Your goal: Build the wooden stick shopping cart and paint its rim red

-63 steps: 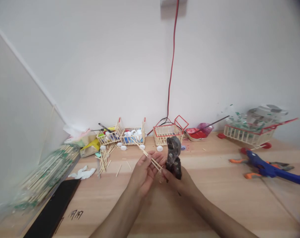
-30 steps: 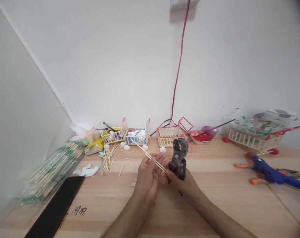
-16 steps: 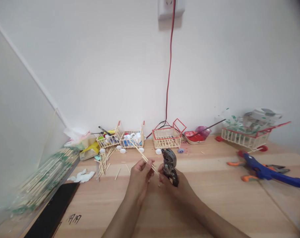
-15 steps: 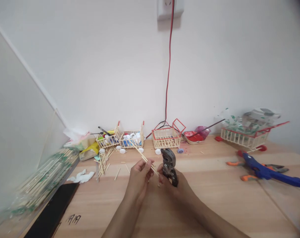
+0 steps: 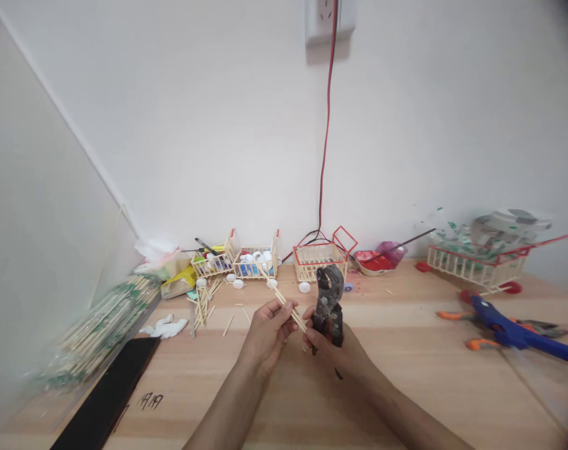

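My left hand [image 5: 271,328] is closed around thin wooden sticks [image 5: 277,292], pinching them between thumb and fingers. They slant from the upper left down toward my right hand. My right hand [image 5: 333,347] is wrapped round a dark, stained hand cutter [image 5: 328,297], its rounded head pointing up. The right thumb and fingertips meet the near end of the sticks; whether they grip it too I cannot tell. Behind the hands stands a small stick-built cart [image 5: 319,261] with red rims and a red handle.
To the left are two more stick carts [image 5: 256,269], loose cut sticks [image 5: 206,303], bundled sticks [image 5: 110,319], a crumpled white tissue [image 5: 164,327] and a black phone-like slab [image 5: 108,394]. On the right lie a blue glue gun [image 5: 509,328], pliers [image 5: 542,326], a red paint tray [image 5: 373,262] and a loaded cart [image 5: 476,265].
The view has shifted slightly, so the table things appear a little farther right. The cutter has turned in my right hand, and the right thumb now lies against the sticks' end.
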### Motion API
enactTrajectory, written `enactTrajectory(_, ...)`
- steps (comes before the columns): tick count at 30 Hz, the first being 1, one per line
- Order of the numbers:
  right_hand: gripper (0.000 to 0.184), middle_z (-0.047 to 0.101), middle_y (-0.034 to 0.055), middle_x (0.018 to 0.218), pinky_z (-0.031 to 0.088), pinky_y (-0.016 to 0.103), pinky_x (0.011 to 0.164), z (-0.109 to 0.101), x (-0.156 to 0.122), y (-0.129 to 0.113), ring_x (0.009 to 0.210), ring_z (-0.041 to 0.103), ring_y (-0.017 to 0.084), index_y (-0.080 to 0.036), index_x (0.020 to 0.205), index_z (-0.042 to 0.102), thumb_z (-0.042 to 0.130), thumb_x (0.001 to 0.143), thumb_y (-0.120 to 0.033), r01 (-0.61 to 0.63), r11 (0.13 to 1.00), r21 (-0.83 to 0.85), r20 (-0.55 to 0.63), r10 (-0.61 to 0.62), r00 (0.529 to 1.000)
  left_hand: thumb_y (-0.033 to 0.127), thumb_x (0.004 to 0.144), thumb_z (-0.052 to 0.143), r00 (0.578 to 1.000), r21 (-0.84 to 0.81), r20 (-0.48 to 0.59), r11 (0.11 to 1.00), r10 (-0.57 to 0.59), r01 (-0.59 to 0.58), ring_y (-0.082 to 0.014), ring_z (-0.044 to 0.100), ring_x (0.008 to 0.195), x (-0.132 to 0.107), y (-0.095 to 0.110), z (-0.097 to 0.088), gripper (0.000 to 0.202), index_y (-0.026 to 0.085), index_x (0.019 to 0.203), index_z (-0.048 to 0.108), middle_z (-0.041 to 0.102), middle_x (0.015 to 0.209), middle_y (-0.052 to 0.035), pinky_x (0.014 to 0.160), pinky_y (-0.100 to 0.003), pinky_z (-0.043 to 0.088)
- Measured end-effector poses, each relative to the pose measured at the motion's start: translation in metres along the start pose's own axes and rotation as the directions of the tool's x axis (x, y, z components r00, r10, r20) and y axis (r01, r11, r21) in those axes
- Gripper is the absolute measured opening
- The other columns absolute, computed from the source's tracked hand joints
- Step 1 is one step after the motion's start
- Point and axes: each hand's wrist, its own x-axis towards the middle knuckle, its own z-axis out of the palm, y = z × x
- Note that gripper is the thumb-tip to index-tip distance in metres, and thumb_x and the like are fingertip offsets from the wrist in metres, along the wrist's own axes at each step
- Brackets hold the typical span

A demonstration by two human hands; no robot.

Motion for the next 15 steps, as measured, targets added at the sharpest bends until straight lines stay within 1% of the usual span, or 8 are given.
enactTrajectory(2,0.034,0.056,-0.0004,0.072,0.044,0.03,0.066,-0.001,0.001,0.004,0.067,0.054,0.015,-0.018,0.103,0.053,0.058,0.086,-0.048,-0.021,0.999,-0.037,0.001,0.021,1.0,0.039,0.056,0.088,1.0,0.043,0.001,0.999,0.029,-0.029,-0.0068,0.054,0.057,-0.001,0.0,0.0,0.041,0.009,0.078,0.07,0.062,0.068,-0.0015,0.057,-0.019,0.044)
enactTrajectory(4,0.036,0.058,-0.0004,0.072,0.044,0.03,0.066,-0.003,0.001,0.007,0.068,0.055,0.015,-0.019,0.104,0.052,0.059,0.085,-0.048,-0.032,0.997,-0.067,0.006,0.032,0.999,0.042,0.058,0.087,0.999,0.09,0.024,0.995,0.044,-0.046,-0.0077,0.054,0.055,-0.001,0.0,-0.001,0.042,0.009,0.077,0.07,0.061,0.065,-0.0018,0.057,-0.021,0.044)
enactTrajectory(6,0.039,0.059,-0.0005,0.072,0.044,0.03,0.066,-0.003,0.001,0.008,0.067,0.056,0.016,-0.019,0.106,0.051,0.06,0.083,-0.05,-0.046,0.997,-0.067,0.007,0.046,0.999,0.044,0.059,0.086,0.998,0.13,0.05,0.99,0.049,-0.055,-0.0085,0.054,0.055,-0.001,0.001,-0.001,0.042,0.009,0.074,0.069,0.061,0.064,-0.0023,0.057,-0.022,0.044)
enactTrajectory(9,0.042,0.058,-0.001,0.071,0.044,0.03,0.064,-0.001,0.002,0.007,0.065,0.056,0.016,-0.019,0.106,0.049,0.061,0.082,-0.052,-0.07,0.996,-0.053,-0.019,0.069,0.997,0.047,0.058,0.085,0.996,0.175,0.074,0.983,0.048,-0.06,-0.0088,0.054,0.053,0.002,0.003,-0.001,0.043,0.01,0.07,0.066,0.061,0.064,-0.0028,0.057,-0.024,0.044)
enactTrajectory(11,0.042,0.059,-0.0008,0.07,0.043,0.03,0.063,0.0,0.002,0.006,0.064,0.056,0.016,-0.019,0.105,0.049,0.062,0.081,-0.051,-0.076,0.994,-0.073,-0.042,0.073,0.996,0.05,0.058,0.084,0.995,0.198,0.091,0.979,0.039,-0.057,-0.0096,0.054,0.053,0.005,0.003,-0.002,0.045,0.01,0.07,0.066,0.062,0.064,-0.0032,0.058,-0.025,0.044)
enactTrajectory(13,0.041,0.06,-0.0004,0.071,0.043,0.03,0.063,0.001,0.002,0.003,0.064,0.056,0.016,-0.02,0.103,0.05,0.063,0.081,-0.051,-0.084,0.991,-0.108,-0.067,0.077,0.995,0.051,0.059,0.082,0.995,0.232,0.09,0.971,0.036,-0.056,-0.0101,0.054,0.053,0.008,0.002,-0.003,0.046,0.011,0.071,0.066,0.062,0.063,-0.0032,0.057,-0.025,0.043)
enactTrajectory(15,0.04,0.06,-0.0005,0.07,0.044,0.031,0.064,0.002,0.001,0.0,0.065,0.056,0.017,-0.02,0.102,0.05,0.062,0.081,-0.052,-0.094,0.985,-0.143,-0.093,0.081,0.992,0.051,0.061,0.081,0.997,0.271,0.064,0.961,0.041,-0.057,-0.0088,0.051,0.051,0.009,0.0,-0.004,0.043,0.011,0.069,0.065,0.059,0.059,-0.0015,0.054,-0.023,0.04)
